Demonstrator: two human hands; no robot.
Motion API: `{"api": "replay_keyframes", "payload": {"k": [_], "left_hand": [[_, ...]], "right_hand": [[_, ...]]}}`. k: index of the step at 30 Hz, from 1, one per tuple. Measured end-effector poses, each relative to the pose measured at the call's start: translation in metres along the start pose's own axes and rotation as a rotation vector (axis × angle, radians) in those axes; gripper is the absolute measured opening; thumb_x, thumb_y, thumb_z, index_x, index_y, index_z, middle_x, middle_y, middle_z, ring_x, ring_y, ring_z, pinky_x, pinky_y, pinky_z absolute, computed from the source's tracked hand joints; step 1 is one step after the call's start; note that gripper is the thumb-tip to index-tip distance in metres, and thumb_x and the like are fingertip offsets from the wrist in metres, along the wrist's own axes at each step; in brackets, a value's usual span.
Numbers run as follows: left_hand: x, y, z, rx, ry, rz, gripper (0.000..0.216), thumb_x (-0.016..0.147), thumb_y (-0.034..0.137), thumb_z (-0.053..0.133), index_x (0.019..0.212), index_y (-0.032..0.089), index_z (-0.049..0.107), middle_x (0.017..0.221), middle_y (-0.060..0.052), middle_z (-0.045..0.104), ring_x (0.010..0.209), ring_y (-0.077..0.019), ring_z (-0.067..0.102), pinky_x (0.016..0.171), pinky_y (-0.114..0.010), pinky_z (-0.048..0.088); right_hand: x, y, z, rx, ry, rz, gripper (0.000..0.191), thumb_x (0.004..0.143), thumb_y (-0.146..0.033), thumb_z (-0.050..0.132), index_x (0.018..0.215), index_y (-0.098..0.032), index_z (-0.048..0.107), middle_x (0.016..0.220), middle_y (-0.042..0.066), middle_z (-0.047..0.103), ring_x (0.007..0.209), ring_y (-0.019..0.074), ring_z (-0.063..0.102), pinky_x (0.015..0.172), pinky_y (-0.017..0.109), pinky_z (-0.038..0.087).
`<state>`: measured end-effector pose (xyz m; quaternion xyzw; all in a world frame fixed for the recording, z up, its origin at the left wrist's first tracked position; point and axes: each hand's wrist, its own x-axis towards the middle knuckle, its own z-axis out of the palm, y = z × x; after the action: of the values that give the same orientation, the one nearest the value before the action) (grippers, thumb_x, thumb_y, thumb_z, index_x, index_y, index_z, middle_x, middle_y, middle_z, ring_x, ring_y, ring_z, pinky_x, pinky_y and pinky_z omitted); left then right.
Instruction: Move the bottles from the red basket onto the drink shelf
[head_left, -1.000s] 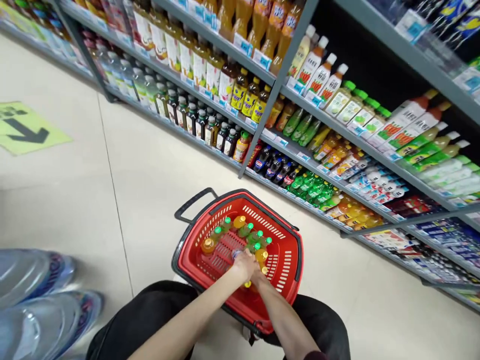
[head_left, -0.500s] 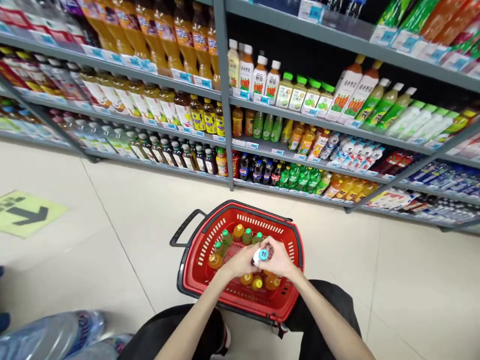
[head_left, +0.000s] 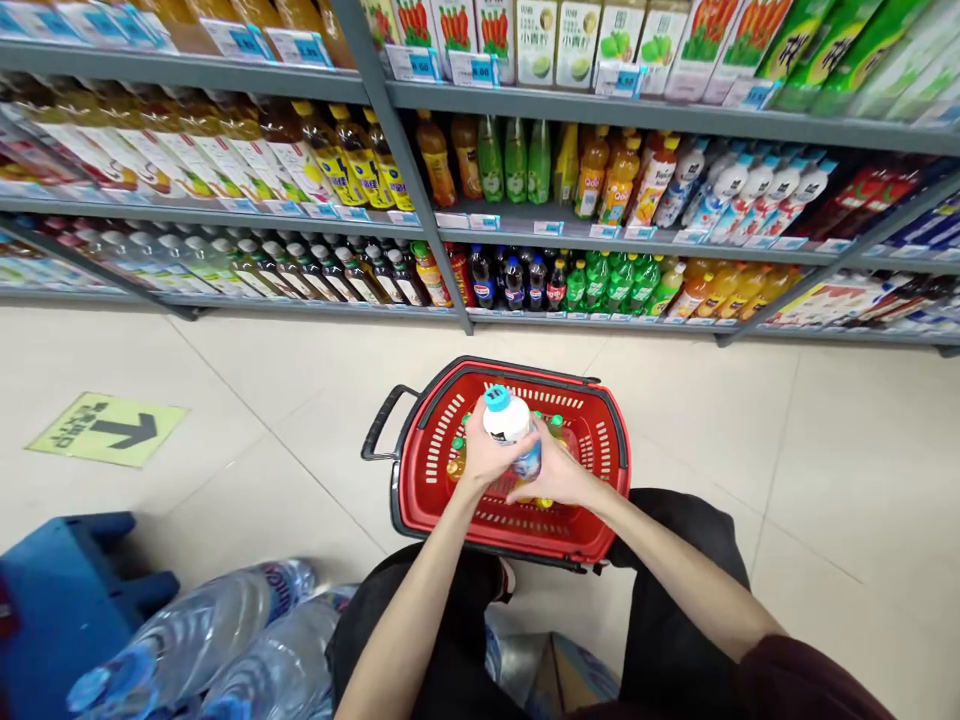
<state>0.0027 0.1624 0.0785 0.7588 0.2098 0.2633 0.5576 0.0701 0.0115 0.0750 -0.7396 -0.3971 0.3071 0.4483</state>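
Note:
A white and blue drink bottle with a light-blue cap [head_left: 507, 418] is held between my two hands over the basket. My left hand [head_left: 484, 448] is wrapped round its upper part from the left. Lower on the right side, my right hand [head_left: 556, 468] grips the bottle, thumb across its front. Below them is the red shopping basket [head_left: 517, 375] with a black handle [head_left: 384, 425]. Several green-capped and orange or yellow bottles stand inside it, partly hidden by my hands and the held bottle.
Shelves of drinks [head_left: 637, 230] run along the far side. A yellow floor sign [head_left: 109, 428] with an arrow lies to the left. Large water bottles [head_left: 217, 625] and a blue plastic object [head_left: 60, 610] are at the lower left. My knees flank the basket.
The bottle has come up out of the basket towards me, so more of its body shows. Both hands have risen with it. The view has tilted down and the shelves sit higher.

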Motion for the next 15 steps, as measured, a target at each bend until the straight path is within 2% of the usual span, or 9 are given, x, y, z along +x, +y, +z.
{"api": "replay_keyframes", "payload": {"k": [3,6,10,12,15], "left_hand": [[0.0,-0.007,0.006,-0.198,0.067,-0.05,0.07,0.057,0.056,0.089,0.11,0.017,0.065,0.09,-0.003,0.072,0.084,-0.0201,0.069,0.081,-0.032,0.056],[-0.001,-0.012,0.013,-0.439,0.003,-0.11,0.072,0.061,0.063,0.087,0.113,0.018,0.067,0.095,-0.006,0.075,0.089,-0.0219,0.07,0.083,-0.033,0.055],[-0.005,-0.006,0.02,-0.753,-0.132,-0.26,0.071,0.07,0.075,0.077,0.109,0.016,0.071,0.103,-0.01,0.076,0.103,-0.0285,0.071,0.09,-0.038,0.055],[-0.006,0.0,0.023,-0.83,-0.162,-0.299,0.067,0.075,0.075,0.074,0.108,0.016,0.073,0.107,-0.011,0.077,0.106,-0.0302,0.071,0.091,-0.04,0.056],[-0.006,0.006,0.025,-0.85,-0.163,-0.277,0.062,0.075,0.068,0.078,0.111,0.017,0.075,0.108,-0.011,0.077,0.105,-0.0299,0.071,0.089,-0.038,0.056]], "right_hand": [[-0.002,-0.003,0.01,-0.026,0.038,0.108,0.099,0.08,-0.041,0.08,0.16,-0.026,0.024,0.142,0.013,0.063,0.126,0.0294,0.066,0.103,0.043,0.055],[-0.006,-0.003,0.011,0.074,0.125,0.113,0.084,0.081,-0.04,0.079,0.152,-0.026,0.037,0.118,0.008,0.074,0.097,0.0267,0.075,0.084,0.04,0.06],[-0.013,0.006,0.007,0.233,0.216,-0.02,0.08,0.075,-0.041,0.084,0.143,-0.024,0.044,0.117,0.009,0.072,0.096,0.0267,0.073,0.085,0.042,0.059],[-0.016,0.01,0.004,0.304,0.244,-0.066,0.074,0.075,-0.044,0.084,0.137,-0.024,0.048,0.114,0.008,0.072,0.095,0.0268,0.072,0.085,0.042,0.059],[-0.02,0.013,0.002,0.399,0.24,-0.08,0.062,0.08,-0.054,0.079,0.128,-0.025,0.054,0.106,0.007,0.072,0.091,0.0267,0.071,0.083,0.043,0.059]]}}
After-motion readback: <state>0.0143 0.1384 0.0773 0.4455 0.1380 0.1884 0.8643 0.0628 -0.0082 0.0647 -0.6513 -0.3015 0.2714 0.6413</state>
